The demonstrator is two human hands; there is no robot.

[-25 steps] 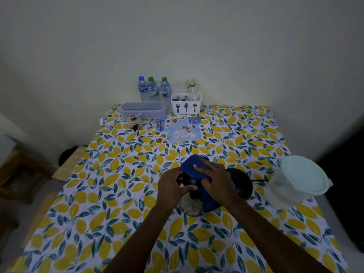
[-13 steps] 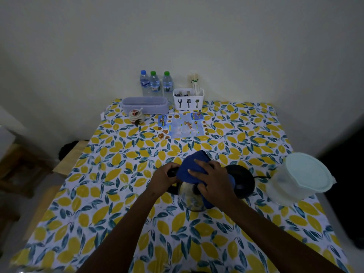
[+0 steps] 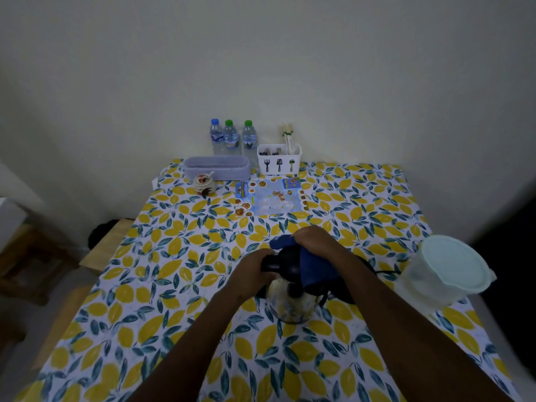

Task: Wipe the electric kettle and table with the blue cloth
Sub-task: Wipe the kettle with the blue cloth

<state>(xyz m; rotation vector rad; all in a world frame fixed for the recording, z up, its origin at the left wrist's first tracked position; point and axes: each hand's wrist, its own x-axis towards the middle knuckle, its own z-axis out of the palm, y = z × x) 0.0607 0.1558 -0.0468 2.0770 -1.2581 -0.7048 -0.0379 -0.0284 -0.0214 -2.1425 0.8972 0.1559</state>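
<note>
Pressing blue cloth (image 3: 316, 265) under curled right fingers (image 3: 301, 237), left hand (image 3: 255, 266) grips kettle (image 3: 290, 300) handle.

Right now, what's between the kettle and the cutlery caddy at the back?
In the head view, a menu sheet lies flat on the tablecloth between the kettle and the caddy; otherwise just cloth.

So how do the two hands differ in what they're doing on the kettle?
The left hand is bare and closed around the electric kettle's black handle; the right hand presses the blue cloth over its top. The left sits nearer the camera, the right farther. Both are on the kettle.
</note>
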